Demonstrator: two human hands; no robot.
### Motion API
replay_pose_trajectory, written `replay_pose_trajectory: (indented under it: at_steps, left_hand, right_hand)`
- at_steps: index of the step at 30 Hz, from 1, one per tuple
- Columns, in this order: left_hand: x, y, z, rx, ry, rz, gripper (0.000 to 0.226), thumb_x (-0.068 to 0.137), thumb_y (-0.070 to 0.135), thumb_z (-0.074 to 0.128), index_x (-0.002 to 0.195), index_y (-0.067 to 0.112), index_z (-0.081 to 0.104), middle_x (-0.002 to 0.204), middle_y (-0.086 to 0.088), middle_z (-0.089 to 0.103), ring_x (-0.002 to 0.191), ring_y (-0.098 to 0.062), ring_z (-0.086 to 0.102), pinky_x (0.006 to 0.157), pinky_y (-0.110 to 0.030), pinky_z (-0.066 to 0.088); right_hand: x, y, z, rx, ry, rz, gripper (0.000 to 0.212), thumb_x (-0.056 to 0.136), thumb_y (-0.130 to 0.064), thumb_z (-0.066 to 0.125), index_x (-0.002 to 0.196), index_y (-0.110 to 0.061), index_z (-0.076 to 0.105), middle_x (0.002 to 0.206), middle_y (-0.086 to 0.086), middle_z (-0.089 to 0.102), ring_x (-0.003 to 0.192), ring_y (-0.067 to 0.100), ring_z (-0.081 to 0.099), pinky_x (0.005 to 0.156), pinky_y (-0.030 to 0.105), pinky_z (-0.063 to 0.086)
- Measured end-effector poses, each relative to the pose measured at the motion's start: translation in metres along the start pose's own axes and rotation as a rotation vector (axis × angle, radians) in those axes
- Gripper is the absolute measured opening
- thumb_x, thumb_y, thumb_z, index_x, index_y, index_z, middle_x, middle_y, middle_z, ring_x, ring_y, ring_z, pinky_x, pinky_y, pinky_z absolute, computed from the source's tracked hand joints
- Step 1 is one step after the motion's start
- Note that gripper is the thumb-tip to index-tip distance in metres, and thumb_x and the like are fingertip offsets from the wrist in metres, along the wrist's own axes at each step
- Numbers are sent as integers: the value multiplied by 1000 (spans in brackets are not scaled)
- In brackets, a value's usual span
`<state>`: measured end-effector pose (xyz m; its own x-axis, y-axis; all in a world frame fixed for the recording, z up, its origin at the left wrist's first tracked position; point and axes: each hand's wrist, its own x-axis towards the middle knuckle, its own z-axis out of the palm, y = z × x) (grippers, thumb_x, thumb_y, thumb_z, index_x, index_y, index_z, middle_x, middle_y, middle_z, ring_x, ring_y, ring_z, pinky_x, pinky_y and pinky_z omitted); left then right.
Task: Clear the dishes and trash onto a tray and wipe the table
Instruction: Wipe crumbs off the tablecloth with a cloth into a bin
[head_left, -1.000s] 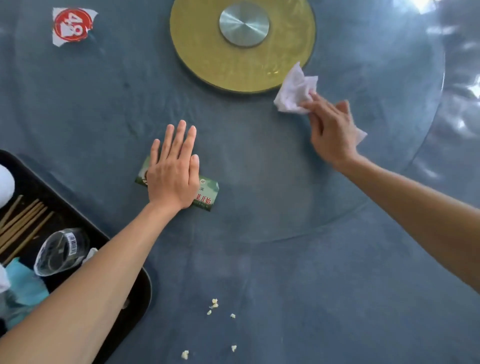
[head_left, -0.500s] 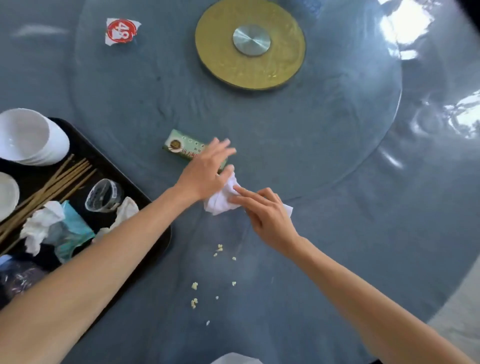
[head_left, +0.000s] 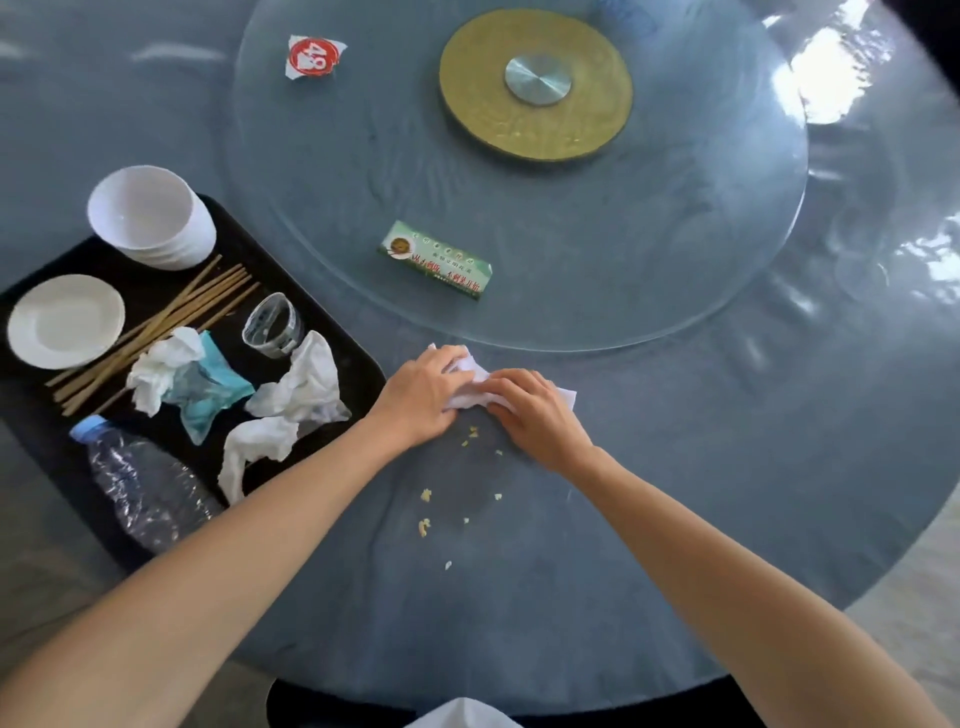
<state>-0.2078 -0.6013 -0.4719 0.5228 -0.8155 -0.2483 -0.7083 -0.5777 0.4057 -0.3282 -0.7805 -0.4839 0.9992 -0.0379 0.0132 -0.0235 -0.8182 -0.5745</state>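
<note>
Both my hands meet on a white tissue (head_left: 470, 382) on the blue table (head_left: 727, 467), just in front of the glass turntable. My left hand (head_left: 423, 392) grips the tissue's left side. My right hand (head_left: 532, 413) covers its right side with curled fingers. Several yellow crumbs (head_left: 425, 526) lie scattered on the table just below my hands. A green paper packet (head_left: 435, 260) lies on the glass turntable (head_left: 701, 249). The black tray (head_left: 358, 364) at the left holds white bowls (head_left: 156, 218), a saucer (head_left: 65, 321), chopsticks (head_left: 171, 317), a clear cup (head_left: 272, 325), crumpled tissues (head_left: 296, 400) and a crushed bottle (head_left: 143, 488).
A torn red-and-white wrapper (head_left: 313, 57) lies at the far left of the turntable. A gold disc with a metal hub (head_left: 536, 83) sits at the turntable's centre. The table's round edge runs along the bottom and right.
My right hand brought the tissue from near the gold disc down to the near table. My left hand left the green packet and joined it on the tissue. The view pulled back.
</note>
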Motion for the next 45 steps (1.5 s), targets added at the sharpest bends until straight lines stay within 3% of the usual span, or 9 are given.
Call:
replay_pose_trajectory:
  at_steps: [5, 10, 21, 28, 32, 36, 40, 43, 45]
  left_hand:
    - [-14, 0, 3, 26, -26, 30, 41, 92, 25, 69, 131, 16, 63, 145, -3, 46, 125, -30, 50, 92, -45, 49]
    - [-65, 2, 12, -84, -81, 70, 42, 88, 17, 72, 129, 15, 67, 135, -5, 53, 122, -31, 51, 95, -48, 50]
    - [-157, 26, 33, -138, 17, 13, 8, 86, 15, 66, 88, 12, 73, 115, 6, 64, 98, -24, 65, 72, -41, 57]
    - [-112, 31, -4, -115, 150, 76, 14, 86, 10, 69, 91, 15, 81, 128, 2, 68, 104, -28, 68, 76, -42, 57]
    - [-88, 41, -4, -63, 114, 125, 18, 93, 16, 64, 100, 17, 80, 136, 5, 62, 115, -25, 61, 82, -40, 56]
    - [-83, 63, 24, 33, 44, 152, 23, 102, 28, 55, 112, 26, 76, 146, 11, 52, 126, -20, 51, 78, -33, 51]
    - [-97, 76, 57, 45, -13, 211, 27, 105, 23, 52, 123, 24, 73, 155, 6, 47, 130, -28, 51, 88, -43, 52]
    - [-107, 76, 74, 65, -41, 212, 39, 100, 13, 54, 137, 23, 64, 166, 7, 32, 152, -25, 28, 98, -44, 49]
    - [-117, 74, 78, 62, -28, 210, 56, 96, 18, 61, 150, 25, 50, 169, 8, 22, 158, -25, 12, 109, -40, 42]
  right_hand:
    - [-33, -4, -5, -66, 35, 34, 54, 82, 11, 67, 128, -18, 74, 121, 16, 69, 103, 41, 65, 92, 52, 52]
    - [-72, -29, 10, -47, 4, -3, 52, 79, 11, 73, 122, -18, 78, 109, 12, 75, 92, 38, 69, 85, 48, 56]
    - [-147, -68, 32, -1, -56, -30, 50, 85, 7, 71, 127, -21, 75, 114, 1, 74, 91, 31, 65, 84, 46, 54]
    - [-113, -62, -1, -58, 127, 54, 46, 87, 7, 70, 123, -21, 76, 114, -5, 75, 97, 25, 65, 90, 30, 43]
    - [-118, -57, -9, -110, 171, 180, 43, 86, 6, 69, 119, -20, 77, 110, -4, 76, 99, 30, 66, 85, 37, 45]
    - [-152, -48, -4, -118, 183, 334, 38, 86, 6, 69, 115, -17, 78, 108, 0, 76, 99, 34, 66, 85, 45, 48]
    - [-185, -45, 9, -103, 151, 452, 38, 87, 5, 68, 117, -17, 78, 107, 2, 75, 100, 35, 64, 88, 48, 48]
    - [-200, -50, 15, -93, 132, 458, 41, 90, 2, 66, 124, -20, 74, 114, 1, 72, 106, 34, 61, 91, 49, 48]
    - [-203, -49, 14, -112, 121, 450, 39, 91, -6, 68, 127, -23, 72, 124, 0, 70, 114, 32, 59, 94, 48, 49]
